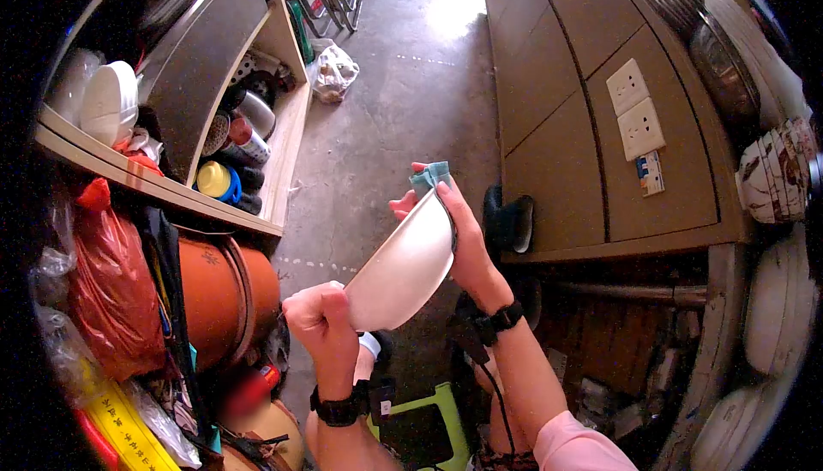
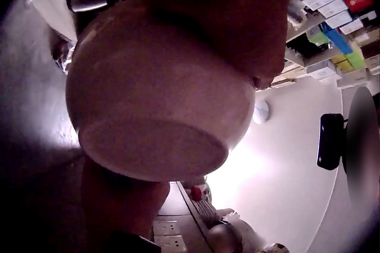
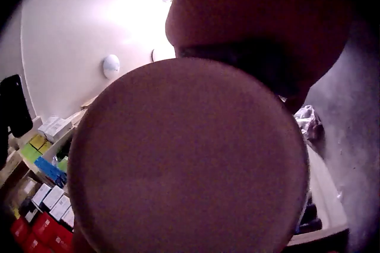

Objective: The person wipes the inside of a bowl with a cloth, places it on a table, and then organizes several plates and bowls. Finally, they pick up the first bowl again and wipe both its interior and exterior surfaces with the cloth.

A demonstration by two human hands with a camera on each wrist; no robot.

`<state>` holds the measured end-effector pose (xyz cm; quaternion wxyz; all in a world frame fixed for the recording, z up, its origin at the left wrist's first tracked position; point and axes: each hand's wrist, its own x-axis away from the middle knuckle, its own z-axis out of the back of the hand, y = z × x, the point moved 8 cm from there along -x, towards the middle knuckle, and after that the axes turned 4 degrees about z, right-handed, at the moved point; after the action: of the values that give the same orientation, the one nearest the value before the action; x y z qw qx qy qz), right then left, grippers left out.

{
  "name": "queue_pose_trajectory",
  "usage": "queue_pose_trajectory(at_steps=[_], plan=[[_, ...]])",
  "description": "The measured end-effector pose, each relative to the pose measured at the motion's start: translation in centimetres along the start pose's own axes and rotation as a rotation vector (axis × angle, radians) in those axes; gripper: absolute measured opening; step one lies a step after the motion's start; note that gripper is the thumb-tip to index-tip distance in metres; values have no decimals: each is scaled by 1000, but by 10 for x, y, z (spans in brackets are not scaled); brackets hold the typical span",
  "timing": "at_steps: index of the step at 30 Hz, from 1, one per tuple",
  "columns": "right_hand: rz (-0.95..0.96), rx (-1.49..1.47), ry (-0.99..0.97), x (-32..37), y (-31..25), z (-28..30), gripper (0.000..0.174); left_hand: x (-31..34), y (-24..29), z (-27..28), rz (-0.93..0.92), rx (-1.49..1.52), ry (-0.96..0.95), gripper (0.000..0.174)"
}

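Note:
A white bowl (image 1: 403, 274) is held tipped on its side between both hands, its outer wall toward me. My left hand (image 1: 324, 321) grips its near-left edge with curled fingers. At the far edge my right hand (image 1: 463, 231) pinches a teal cloth (image 1: 429, 177) over the rim, its palm along the bowl's outside. The bowl's inside is hidden. In the left wrist view the bowl's wall (image 2: 154, 87) and round foot show, with the right hand (image 2: 119, 199) below. The bowl's round underside (image 3: 190, 152) fills much of the right wrist view.
On the left stand a wooden shelf (image 1: 287, 171) with kitchenware, a red plastic bag (image 1: 111, 282) and an orange bucket (image 1: 206, 300). A brown cabinet (image 1: 557, 180) with sockets runs along the right, stacked bowls (image 1: 776, 171) beside it. A green stool (image 1: 450, 428) is below my hands.

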<state>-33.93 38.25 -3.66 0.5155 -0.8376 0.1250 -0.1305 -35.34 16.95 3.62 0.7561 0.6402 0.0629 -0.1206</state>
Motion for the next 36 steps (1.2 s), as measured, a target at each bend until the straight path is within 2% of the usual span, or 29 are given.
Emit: queue_pose_trajectory(at_steps=[1, 4, 8, 14, 25, 29, 35, 36], plan=[[-13, -89, 2, 1, 0, -4, 51, -1, 5, -1, -33, 11, -5, 65], [-7, -100, -8, -1, 1, -6, 54, 3, -13, -3, 1, 23, -84, 65], [-14, -96, -9, -1, 3, -8, 56, -2, -1, -3, 19, -64, -84, 64], [11, 43, -47, -4, 8, -4, 58, -2, 2, -17, -13, -158, -176, 54], [194, 178, -52, 3, -5, -11, 46, -3, 4, -23, -12, -253, -199, 45], [221, 241, -79, 5, -6, -13, 45, -1, 1, -27, -36, -328, -235, 54], [197, 306, -142, 7, -5, -25, 59, -2, -2, -28, 15, -411, -226, 53], [181, 308, -115, 7, 0, -23, 62, -3, 0, -28, -13, -390, -176, 46]])
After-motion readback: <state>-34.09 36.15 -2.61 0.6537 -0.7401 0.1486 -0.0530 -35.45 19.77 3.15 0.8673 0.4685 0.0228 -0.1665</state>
